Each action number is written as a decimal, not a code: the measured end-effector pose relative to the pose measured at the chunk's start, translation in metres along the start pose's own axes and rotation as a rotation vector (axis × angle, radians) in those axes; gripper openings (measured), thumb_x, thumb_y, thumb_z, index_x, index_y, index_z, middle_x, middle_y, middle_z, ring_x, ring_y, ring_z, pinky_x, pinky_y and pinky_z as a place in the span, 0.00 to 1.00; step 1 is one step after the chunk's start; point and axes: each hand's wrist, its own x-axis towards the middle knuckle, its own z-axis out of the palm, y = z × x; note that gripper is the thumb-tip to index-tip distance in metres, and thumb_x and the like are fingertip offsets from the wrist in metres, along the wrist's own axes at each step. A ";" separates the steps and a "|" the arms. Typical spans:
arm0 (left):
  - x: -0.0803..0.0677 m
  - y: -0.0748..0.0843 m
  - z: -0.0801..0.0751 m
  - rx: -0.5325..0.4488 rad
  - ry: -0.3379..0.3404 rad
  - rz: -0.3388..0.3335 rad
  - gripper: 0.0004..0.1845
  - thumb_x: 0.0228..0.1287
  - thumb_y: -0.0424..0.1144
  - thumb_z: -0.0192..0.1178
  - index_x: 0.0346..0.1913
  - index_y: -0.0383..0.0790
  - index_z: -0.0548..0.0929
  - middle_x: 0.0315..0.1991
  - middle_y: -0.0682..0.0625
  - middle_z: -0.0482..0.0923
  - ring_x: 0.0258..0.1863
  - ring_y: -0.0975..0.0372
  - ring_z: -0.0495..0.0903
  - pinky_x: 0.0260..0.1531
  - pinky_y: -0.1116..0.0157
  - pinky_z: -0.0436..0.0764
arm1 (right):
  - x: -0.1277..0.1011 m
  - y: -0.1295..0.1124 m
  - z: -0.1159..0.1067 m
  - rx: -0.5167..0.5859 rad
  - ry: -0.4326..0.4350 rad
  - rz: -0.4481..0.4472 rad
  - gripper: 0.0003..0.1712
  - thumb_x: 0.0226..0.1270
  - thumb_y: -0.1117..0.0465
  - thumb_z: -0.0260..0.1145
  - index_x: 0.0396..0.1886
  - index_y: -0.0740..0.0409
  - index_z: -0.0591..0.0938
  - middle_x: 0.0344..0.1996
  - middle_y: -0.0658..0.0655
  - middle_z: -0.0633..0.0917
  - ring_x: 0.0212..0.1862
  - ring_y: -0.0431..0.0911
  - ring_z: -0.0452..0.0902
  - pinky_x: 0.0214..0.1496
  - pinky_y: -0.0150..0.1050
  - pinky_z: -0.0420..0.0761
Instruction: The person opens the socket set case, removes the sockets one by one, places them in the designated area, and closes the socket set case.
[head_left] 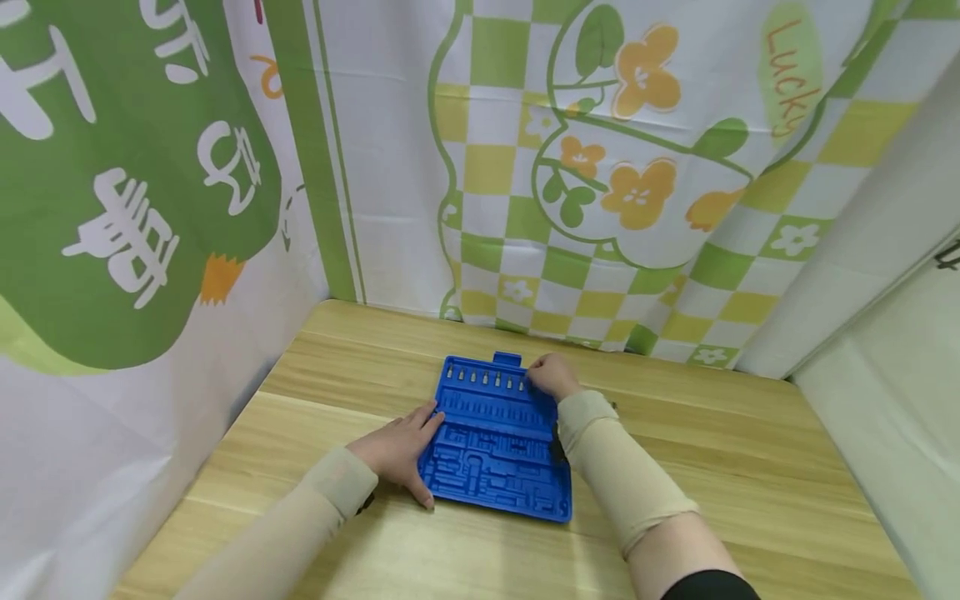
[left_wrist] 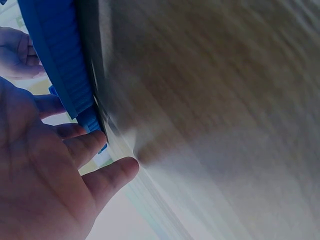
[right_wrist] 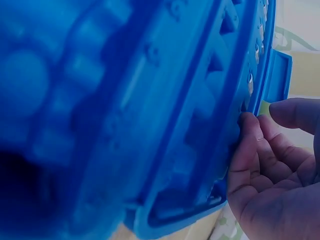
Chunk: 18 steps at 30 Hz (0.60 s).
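A blue moulded plastic tool tray (head_left: 495,442) lies flat on the wooden table (head_left: 712,467), and a row of small metal bits (head_left: 483,379) stands along its far edge. My left hand (head_left: 401,450) lies spread beside the tray's left edge, fingers straight and touching it. In the left wrist view the left hand (left_wrist: 45,175) sits next to the tray's rim (left_wrist: 55,55). My right hand (head_left: 553,375) rests at the tray's far right corner. In the right wrist view the right hand's (right_wrist: 270,165) fingertips touch the tray's rim (right_wrist: 150,100), thumb apart, with nothing held.
Printed green, white and yellow cloth (head_left: 525,167) hangs close behind and to the left of the table. A pale wall panel (head_left: 862,275) stands at the right. Bare wood shows on both sides of the tray and in front of it.
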 end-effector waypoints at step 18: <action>0.005 -0.006 0.005 0.038 -0.001 -0.011 0.75 0.37 0.68 0.82 0.82 0.35 0.52 0.83 0.37 0.43 0.80 0.45 0.50 0.74 0.46 0.60 | 0.005 -0.009 0.023 -0.008 0.067 0.115 0.24 0.67 0.63 0.69 0.13 0.52 0.67 0.12 0.47 0.65 0.19 0.44 0.61 0.27 0.40 0.66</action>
